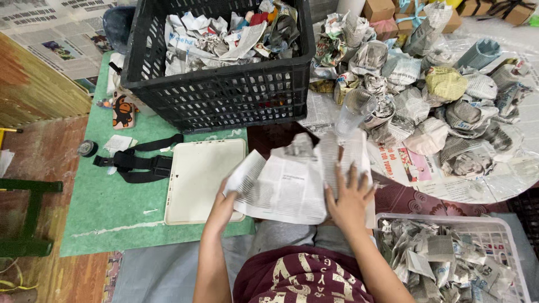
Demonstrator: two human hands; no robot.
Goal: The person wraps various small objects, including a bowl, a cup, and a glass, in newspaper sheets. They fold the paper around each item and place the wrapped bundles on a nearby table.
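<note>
A sheet of newspaper (289, 188) lies over my lap with a wrapped lump (300, 146) at its far edge. My left hand (223, 209) grips the sheet's left corner from beneath. My right hand (349, 197) lies flat on the sheet's right side, fingers spread. A clear drinking glass (353, 109) stands just beyond the sheet, among paper-wrapped bundles.
A black crate (216, 95) of crumpled newspaper stands at the back. Several wrapped bundles (426, 101) pile up on the right. A white basket (505, 224) of paper scraps sits at my right knee. A cream tray (196, 179) and black strap (137, 163) lie on a green mat (106, 207).
</note>
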